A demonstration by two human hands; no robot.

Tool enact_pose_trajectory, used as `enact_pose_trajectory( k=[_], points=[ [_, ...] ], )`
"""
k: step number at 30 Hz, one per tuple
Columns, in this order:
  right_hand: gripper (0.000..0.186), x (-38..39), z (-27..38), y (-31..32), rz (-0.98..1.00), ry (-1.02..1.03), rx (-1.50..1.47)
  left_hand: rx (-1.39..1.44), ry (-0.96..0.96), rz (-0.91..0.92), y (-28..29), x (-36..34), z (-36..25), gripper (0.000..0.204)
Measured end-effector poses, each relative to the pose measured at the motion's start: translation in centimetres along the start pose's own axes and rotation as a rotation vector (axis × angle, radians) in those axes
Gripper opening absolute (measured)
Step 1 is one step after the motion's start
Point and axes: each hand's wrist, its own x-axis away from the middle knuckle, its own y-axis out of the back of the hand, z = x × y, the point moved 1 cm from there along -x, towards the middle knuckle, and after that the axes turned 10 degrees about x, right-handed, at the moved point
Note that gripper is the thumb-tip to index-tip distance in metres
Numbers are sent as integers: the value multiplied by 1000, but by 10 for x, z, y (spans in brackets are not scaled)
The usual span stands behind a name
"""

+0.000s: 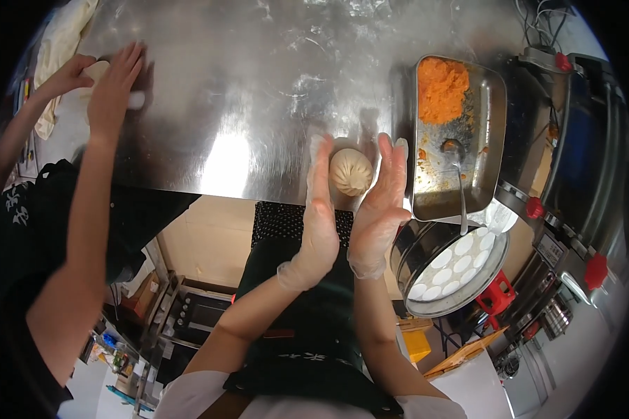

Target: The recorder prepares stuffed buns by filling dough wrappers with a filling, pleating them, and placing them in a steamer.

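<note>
A round pleated bun, pale and gathered in folds at its top, sits near the front edge of the steel table. My left hand, in a clear plastic glove, stands on edge along the bun's left side, fingers straight; I cannot tell whether it touches. On the other side my right hand, gloved likewise, has its fingers stretched out and a small gap to the bun. The palms face each other with the bun between the fingers.
Right of my hands lies a metal tray with orange filling and a spoon. Below it stands a round steamer with white paper rounds. At the left, a co-worker's hands work at dough beside a cloth.
</note>
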Motion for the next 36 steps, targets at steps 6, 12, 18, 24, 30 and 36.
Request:
enact_pose_trajectory(
  k=[6, 12, 18, 24, 30, 36],
  points=[
    [92, 6, 5, 4, 48, -63, -66, -67, 107, 130, 16, 2, -3, 112],
    [74, -6, 41, 25, 182, 191, 1060, 38, -43, -79, 47, 5, -18, 103],
    [65, -33, 44, -18, 518, 157, 1679, 124, 73, -84, 65, 16, -5, 95],
    [54, -23, 31, 8, 306, 251, 1376, 104, 159, 40, 56, 15, 3, 87],
    [73, 40, 60, 77, 208, 58, 1294, 260, 508, 316, -6, 40, 29, 87],
    [69, 114, 52, 198, 37, -182, 1189, 107, 830, 526, -79, 116, 96, 83]
  ],
)
